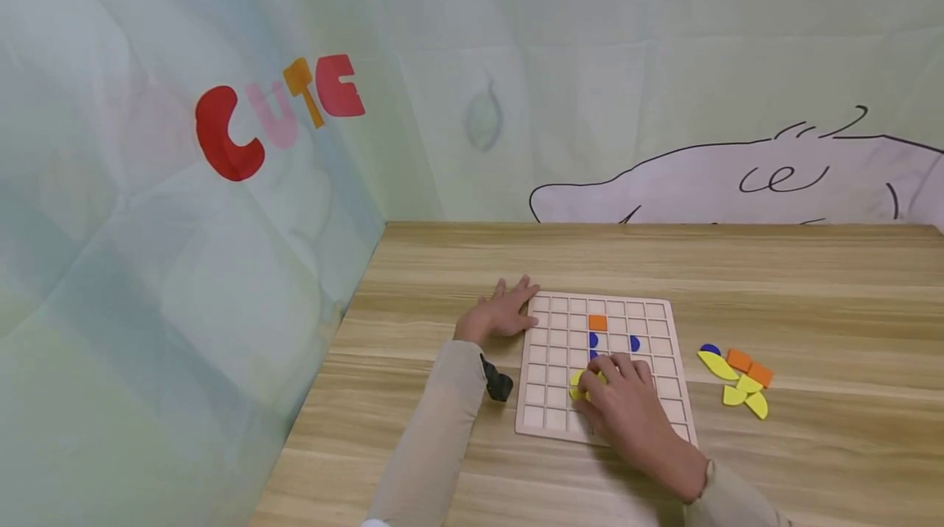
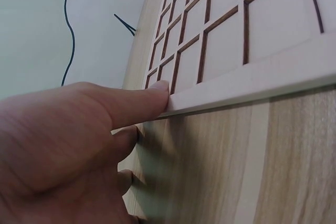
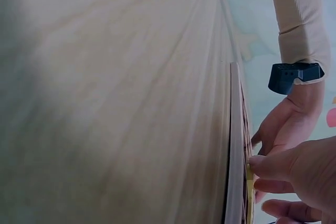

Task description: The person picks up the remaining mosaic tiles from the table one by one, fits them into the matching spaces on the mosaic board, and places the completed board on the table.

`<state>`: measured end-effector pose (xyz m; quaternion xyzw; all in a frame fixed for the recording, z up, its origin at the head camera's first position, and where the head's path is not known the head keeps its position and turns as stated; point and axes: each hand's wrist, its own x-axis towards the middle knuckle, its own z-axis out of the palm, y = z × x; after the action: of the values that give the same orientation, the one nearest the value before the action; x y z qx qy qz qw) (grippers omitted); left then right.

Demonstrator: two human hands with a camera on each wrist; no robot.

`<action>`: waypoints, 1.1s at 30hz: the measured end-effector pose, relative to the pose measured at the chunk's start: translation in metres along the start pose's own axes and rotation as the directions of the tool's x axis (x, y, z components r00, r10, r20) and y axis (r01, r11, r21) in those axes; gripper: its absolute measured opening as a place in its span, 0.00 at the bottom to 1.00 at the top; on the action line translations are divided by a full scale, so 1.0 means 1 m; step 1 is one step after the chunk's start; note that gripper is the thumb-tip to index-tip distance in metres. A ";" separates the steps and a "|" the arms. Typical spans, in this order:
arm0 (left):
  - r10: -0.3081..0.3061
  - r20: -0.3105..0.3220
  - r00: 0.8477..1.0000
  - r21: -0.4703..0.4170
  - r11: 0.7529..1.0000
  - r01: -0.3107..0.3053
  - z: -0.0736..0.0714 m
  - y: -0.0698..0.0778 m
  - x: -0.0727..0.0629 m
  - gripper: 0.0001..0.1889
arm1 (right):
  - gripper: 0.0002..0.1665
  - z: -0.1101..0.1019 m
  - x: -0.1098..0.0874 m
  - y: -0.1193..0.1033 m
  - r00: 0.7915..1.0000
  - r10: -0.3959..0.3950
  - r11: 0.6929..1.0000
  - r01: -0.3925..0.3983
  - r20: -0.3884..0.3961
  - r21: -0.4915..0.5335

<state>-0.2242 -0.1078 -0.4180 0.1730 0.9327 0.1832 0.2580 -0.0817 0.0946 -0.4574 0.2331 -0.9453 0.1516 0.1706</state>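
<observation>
The left hand (image 1: 501, 315) has its fingers spread, holding nothing, its thumb touching the edge of a gridded board (image 1: 542, 375). On the board sit yellow pieces (image 1: 575, 382), an orange square (image 1: 597, 323) and blue half-discs (image 1: 635, 343). The right hand (image 1: 627, 404) bends over the yellow — whether pinching any, I cannot tell. Rightmost, loose coloured pieces (image 1: 733, 396) lie on the tabletop (image 1: 848, 297).

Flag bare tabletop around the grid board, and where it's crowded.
Bare table: a strip between the grid board and the back wall; right of the loose pieces; left of the left hand. A narrower gap lies between board and loose pieces. Crowded: mid-board, where the right hand is over yellow pieces, near the orange square and blue half-circles.
</observation>
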 end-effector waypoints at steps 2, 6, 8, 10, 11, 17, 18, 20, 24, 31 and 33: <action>0.001 0.001 1.000 0.000 1.000 -0.001 0.000 0.000 0.000 0.33 | 0.13 0.001 0.000 0.000 1.000 0.005 1.000 -0.005 0.000 -0.012; 0.004 0.002 1.000 -0.006 1.000 -0.004 0.000 -0.001 0.000 0.33 | 0.14 0.001 0.001 -0.001 1.000 0.014 0.999 -0.014 -0.001 -0.031; 0.006 0.002 1.000 -0.009 1.000 -0.006 0.000 -0.001 0.000 0.33 | 0.15 0.001 0.001 -0.001 1.000 0.022 0.999 -0.022 0.000 -0.044; 0.006 0.002 1.000 -0.011 1.000 -0.006 0.000 -0.001 0.000 0.33 | 0.15 0.001 0.001 -0.002 1.000 0.031 0.998 -0.031 0.003 -0.061; 0.007 0.002 1.000 -0.010 1.000 -0.007 0.000 -0.001 0.000 0.33 | 0.15 0.001 0.001 -0.002 0.999 0.036 0.997 -0.035 0.005 -0.070; 0.003 -0.001 1.000 -0.015 1.000 -0.003 0.001 -0.001 0.000 0.33 | 0.15 0.001 0.001 -0.002 0.998 0.055 0.994 -0.053 0.013 -0.094; 0.003 -0.001 1.000 -0.016 1.000 -0.003 0.001 -0.002 0.001 0.33 | 0.15 0.001 0.001 -0.002 0.998 0.056 0.994 -0.054 0.013 -0.095; 0.005 0.000 1.000 -0.014 1.000 -0.005 0.001 -0.002 0.001 0.33 | 0.15 0.001 0.001 -0.002 0.998 0.055 0.994 -0.053 0.016 -0.097; 0.009 0.008 1.000 -0.011 1.000 -0.009 0.000 -0.002 0.000 0.33 | 0.14 -0.002 0.001 -0.002 0.998 0.058 0.995 -0.057 0.015 -0.079; 0.008 0.003 1.000 -0.014 1.000 -0.008 0.000 -0.002 0.000 0.33 | 0.09 -0.012 0.002 0.002 0.994 0.094 0.995 -0.093 0.048 -0.024; 0.010 0.002 1.000 -0.016 1.000 -0.010 0.000 -0.002 0.000 0.33 | 0.09 -0.016 0.002 0.005 0.992 0.112 0.994 -0.111 0.061 -0.017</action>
<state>-0.2246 -0.1091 -0.4189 0.1758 0.9301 0.1917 0.2593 -0.0818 0.1041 -0.4435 0.1832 -0.9626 0.1474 0.1343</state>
